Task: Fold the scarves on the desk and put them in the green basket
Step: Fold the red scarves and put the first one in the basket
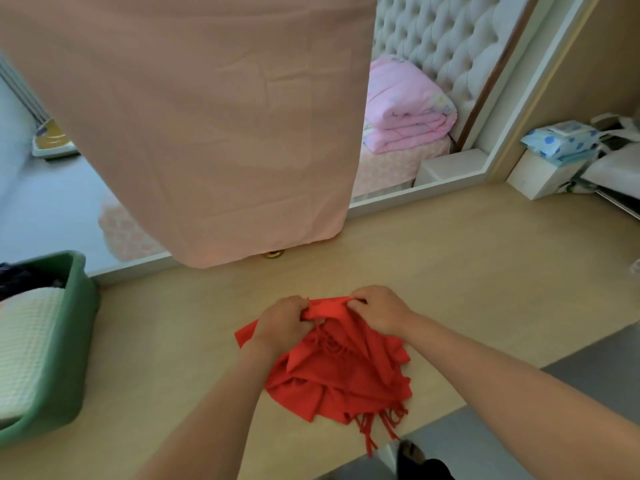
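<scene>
The green basket [71, 341] runs off the left edge, its dark contents [20, 277] too dim to name; fingertips of left grip [282, 322] and right grip [377, 311] lie hidden in the red scarf [339, 375]; a pink cloth [207, 133], cut by the top edge, covers most of a gold object [273, 253].

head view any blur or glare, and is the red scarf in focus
Head view: light is soft and even, with no glare; the red scarf and the left hand and right hand gripping it look fairly sharp; wide-angle distortion stretches the green basket at the left edge.
</scene>
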`<state>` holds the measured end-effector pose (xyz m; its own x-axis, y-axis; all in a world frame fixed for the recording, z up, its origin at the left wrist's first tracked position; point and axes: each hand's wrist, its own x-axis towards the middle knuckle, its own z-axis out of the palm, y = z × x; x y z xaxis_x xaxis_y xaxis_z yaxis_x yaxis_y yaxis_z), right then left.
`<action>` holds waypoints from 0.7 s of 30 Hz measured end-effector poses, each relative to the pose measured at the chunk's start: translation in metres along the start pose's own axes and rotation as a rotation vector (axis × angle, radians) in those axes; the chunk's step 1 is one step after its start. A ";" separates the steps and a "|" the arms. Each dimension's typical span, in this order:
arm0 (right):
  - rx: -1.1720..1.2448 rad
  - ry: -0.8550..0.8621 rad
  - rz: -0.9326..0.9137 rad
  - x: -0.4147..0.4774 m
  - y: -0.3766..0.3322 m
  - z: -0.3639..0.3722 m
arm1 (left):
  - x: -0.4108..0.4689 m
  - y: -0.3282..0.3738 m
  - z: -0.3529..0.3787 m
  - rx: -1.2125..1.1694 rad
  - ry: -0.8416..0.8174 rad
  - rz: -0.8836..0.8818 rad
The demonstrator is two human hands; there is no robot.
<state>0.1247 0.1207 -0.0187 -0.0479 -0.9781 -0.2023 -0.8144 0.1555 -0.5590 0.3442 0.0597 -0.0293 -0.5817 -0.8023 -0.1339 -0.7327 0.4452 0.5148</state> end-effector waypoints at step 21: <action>0.317 0.312 0.269 0.051 0.060 -0.097 | 0.050 0.050 0.022 -0.244 0.113 -0.197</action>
<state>0.0173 0.0665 0.0149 -0.4412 -0.8848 -0.1498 -0.5370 0.3941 -0.7459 0.2709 0.0508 -0.0288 -0.3846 -0.9085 -0.1634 -0.7128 0.1799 0.6779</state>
